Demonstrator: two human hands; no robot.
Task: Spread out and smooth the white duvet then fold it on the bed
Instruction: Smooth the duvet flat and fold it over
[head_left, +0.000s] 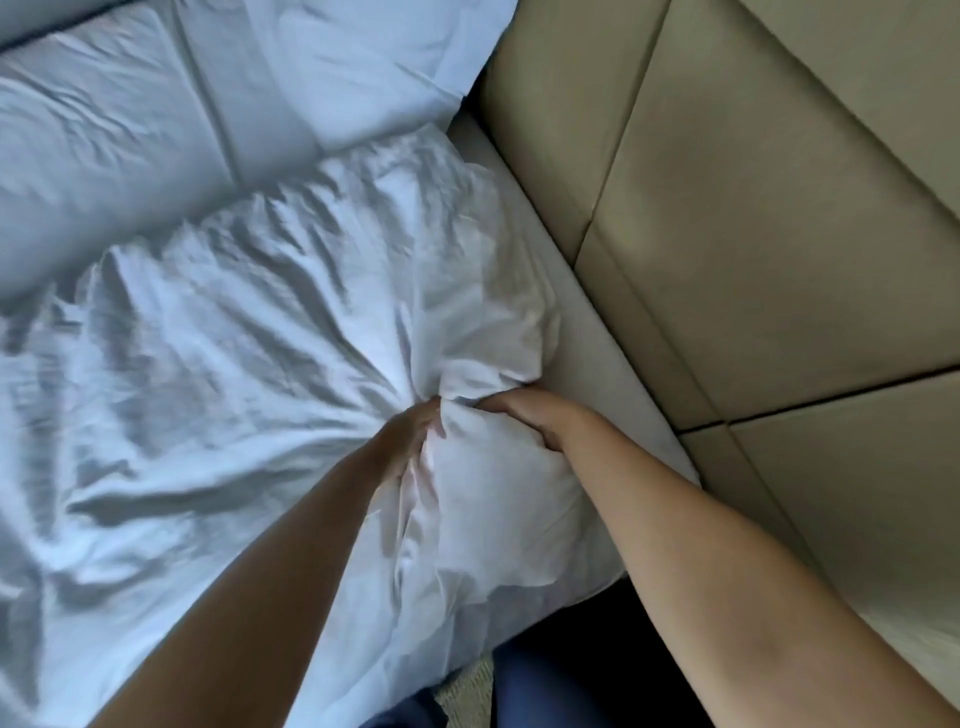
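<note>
2 bare hands grip a bunched corner of the white duvet (249, 332) near the right edge of the bed. The left hand (410, 436) has its fingers curled into the cloth, gathering a tight knot of folds from which creases fan out to the left and upward. The right hand (524, 415) lies just beside it, fingers bent over the top of the puffed corner and pressing into it, thumb side toward the other hand. Both hands are clamped on the fabric, close together but with a ridge of cloth between them.

The duvet lies rumpled across most of the bed, its near edge hanging down toward the person. 2 white pillows (322, 67) sit beyond it at the top of the view, touching its far edge. A strip of pale mattress (587, 338) shows beside the corner, and a tan padded headboard (753, 218) with stitched panels fills the right side.
</note>
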